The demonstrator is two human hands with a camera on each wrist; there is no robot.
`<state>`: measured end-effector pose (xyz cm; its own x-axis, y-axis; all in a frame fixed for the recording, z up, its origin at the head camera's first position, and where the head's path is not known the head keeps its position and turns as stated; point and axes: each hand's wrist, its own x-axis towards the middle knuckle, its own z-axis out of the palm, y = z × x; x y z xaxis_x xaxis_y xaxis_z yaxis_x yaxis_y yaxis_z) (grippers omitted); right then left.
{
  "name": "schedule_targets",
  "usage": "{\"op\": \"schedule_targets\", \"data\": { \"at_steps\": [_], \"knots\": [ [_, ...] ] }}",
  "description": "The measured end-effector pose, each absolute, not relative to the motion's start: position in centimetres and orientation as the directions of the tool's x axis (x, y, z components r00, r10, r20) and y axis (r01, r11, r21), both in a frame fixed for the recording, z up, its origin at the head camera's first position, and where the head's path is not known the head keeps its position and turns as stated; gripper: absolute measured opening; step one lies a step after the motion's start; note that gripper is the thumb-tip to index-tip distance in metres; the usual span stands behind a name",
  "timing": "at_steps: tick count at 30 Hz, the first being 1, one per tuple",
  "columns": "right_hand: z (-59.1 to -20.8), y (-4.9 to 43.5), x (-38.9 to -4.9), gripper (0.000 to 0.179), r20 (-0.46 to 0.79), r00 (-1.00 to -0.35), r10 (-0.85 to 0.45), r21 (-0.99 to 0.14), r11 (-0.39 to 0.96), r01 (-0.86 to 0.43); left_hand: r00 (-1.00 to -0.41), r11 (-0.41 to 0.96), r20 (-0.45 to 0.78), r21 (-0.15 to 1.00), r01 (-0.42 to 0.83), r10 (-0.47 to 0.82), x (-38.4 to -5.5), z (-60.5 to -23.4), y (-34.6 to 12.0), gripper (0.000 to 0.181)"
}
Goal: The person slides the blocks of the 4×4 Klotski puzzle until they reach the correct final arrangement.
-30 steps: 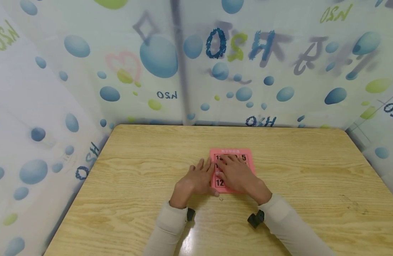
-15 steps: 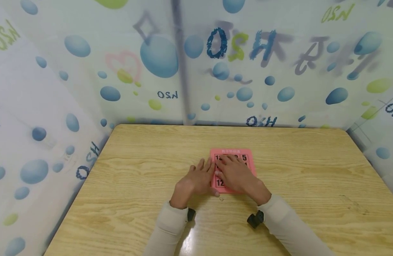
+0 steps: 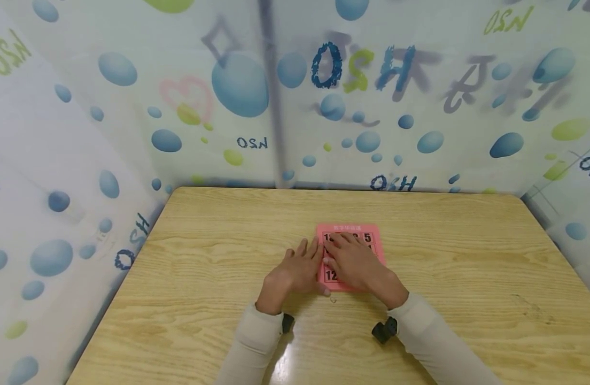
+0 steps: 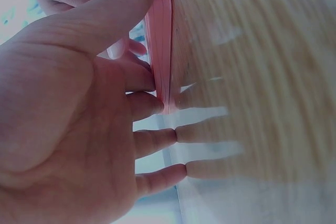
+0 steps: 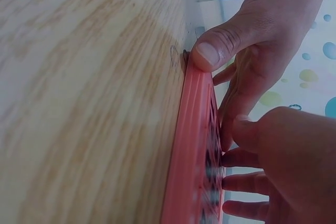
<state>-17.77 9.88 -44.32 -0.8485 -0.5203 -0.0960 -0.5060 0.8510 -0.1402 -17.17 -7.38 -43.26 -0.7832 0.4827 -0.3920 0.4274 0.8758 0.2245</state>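
Note:
A pink sliding number puzzle [image 3: 349, 228] lies flat on the wooden table, its black-numbered tiles partly hidden by the right hand. My left hand [image 3: 300, 270] holds the puzzle at its left side, thumb round the near left corner and the other fingers spread. In the left wrist view, the outer fingertips [image 4: 163, 179] reach down to the tabletop beyond the puzzle's pink edge [image 4: 159, 40]. Stretched over the tiles is my right hand [image 3: 356, 263], its fingertips resting on them. Seen from the right wrist, these fingers [image 5: 244, 183] meet the tile face, and the left thumb [image 5: 209, 53] lies against the corner.
The wooden table [image 3: 203, 230] extends around both arms. A patterned cloth wall [image 3: 372, 123] with blue and green drops rises behind its far edge and at the sides. Dark wrist cameras [image 3: 384, 329] sit under the pale sleeves.

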Motion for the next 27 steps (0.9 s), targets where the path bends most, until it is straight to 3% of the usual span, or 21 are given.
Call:
{"op": "schedule_targets", "data": {
  "at_steps": [27],
  "knots": [
    [-44.5, 15.0, -17.6, 0.049, 0.021, -0.887, -0.461, -0.151, 0.876, -0.459, -0.791, 0.873, -0.374, 0.273, 0.404, 0.483, -17.0, -43.3, -7.6, 0.110]
  ]
}}
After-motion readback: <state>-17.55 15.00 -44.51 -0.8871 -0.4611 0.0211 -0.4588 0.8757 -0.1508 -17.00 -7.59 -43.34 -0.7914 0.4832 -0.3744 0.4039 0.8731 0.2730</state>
